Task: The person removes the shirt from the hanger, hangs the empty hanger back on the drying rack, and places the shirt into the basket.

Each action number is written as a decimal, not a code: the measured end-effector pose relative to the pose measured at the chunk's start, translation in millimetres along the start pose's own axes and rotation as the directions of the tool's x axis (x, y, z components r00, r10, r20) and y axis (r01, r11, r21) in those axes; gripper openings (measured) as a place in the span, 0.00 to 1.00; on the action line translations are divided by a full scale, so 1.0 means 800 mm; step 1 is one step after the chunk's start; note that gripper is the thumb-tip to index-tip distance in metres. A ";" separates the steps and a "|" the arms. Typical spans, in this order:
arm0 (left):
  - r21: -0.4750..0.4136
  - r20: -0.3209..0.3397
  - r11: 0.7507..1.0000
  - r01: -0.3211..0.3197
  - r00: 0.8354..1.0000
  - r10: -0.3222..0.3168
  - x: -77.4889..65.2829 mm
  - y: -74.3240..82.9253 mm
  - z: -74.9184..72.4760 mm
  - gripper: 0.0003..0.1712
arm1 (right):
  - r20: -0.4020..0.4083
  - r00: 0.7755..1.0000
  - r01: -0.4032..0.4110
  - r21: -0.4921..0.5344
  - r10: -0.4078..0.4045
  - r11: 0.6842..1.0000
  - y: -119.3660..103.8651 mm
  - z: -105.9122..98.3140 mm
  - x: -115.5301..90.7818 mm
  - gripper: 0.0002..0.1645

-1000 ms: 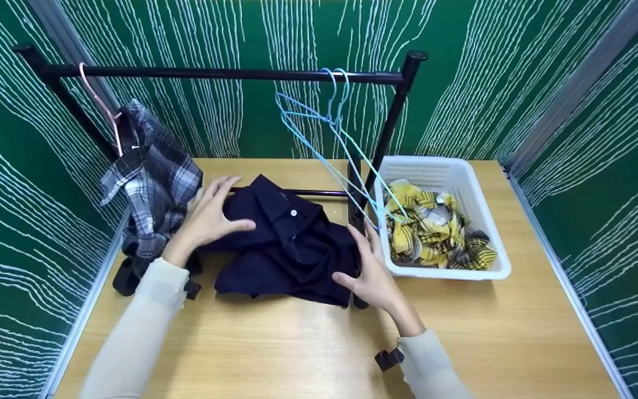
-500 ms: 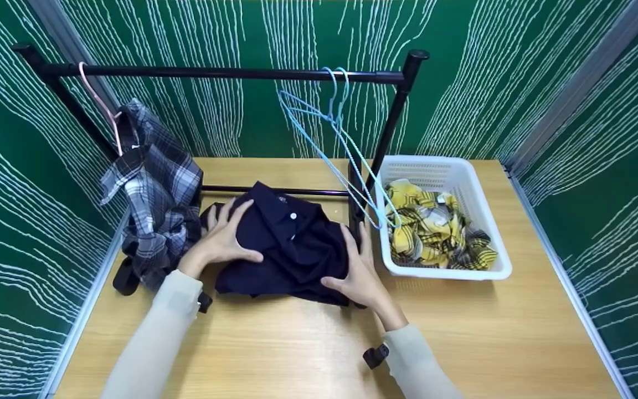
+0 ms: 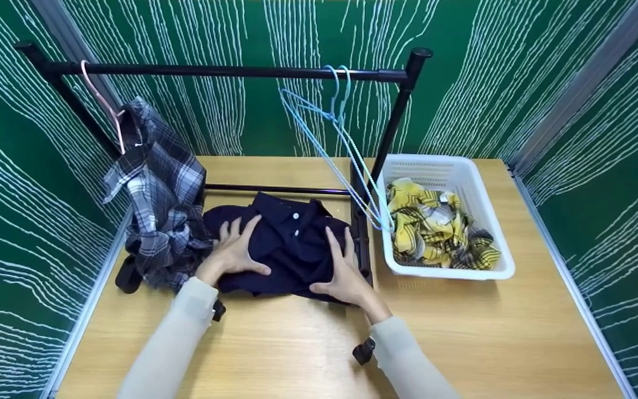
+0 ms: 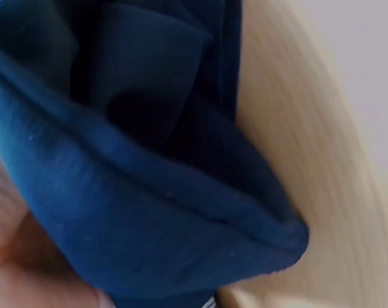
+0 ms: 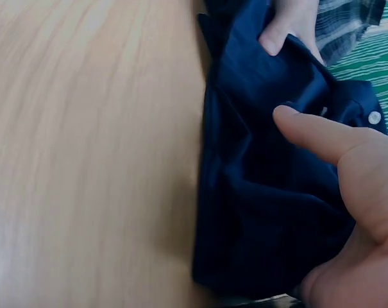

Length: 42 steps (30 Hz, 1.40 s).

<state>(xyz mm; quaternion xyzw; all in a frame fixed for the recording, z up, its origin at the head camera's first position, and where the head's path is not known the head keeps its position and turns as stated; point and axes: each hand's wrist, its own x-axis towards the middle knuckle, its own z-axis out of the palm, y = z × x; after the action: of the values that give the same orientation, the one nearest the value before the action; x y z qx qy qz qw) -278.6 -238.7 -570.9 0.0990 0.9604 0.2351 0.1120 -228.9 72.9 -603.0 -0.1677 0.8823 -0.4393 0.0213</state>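
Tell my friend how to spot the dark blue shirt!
Find the black rack on the table. Low down between its ends, a shirt lies crumpled between the left hand and right hand. It's plain dark blue; the grey shirt and yellow cloth are checked.

The wooden worktop (image 3: 274, 349) carries a rumpled navy shirt (image 3: 291, 252); a black rack (image 3: 214, 70) stands on it; a white basket (image 3: 452, 272) sits to the shirt's right.

Head pic bright (L-wrist blurry)
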 end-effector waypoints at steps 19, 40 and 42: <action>0.284 -0.142 0.950 -0.133 0.974 0.179 0.005 0.037 0.020 0.62 | -0.084 0.994 0.061 -0.058 -0.065 0.996 0.007 0.012 0.012 0.68; 0.284 -0.348 0.927 -0.245 0.874 0.338 0.023 0.055 0.044 0.36 | -0.275 0.952 0.107 -0.124 -0.138 0.986 0.011 0.018 0.028 0.48; 0.282 -0.356 0.925 -0.256 0.867 0.348 0.023 0.059 0.044 0.34 | -0.300 0.944 0.100 -0.133 -0.136 0.986 0.012 0.017 0.030 0.46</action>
<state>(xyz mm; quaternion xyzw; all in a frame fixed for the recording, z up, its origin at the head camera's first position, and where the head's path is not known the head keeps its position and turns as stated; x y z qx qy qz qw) -280.1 -178.1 -582.1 0.2108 0.9555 0.1545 -0.1367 -251.7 60.2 -616.3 -0.1508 0.8870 -0.4087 -0.1528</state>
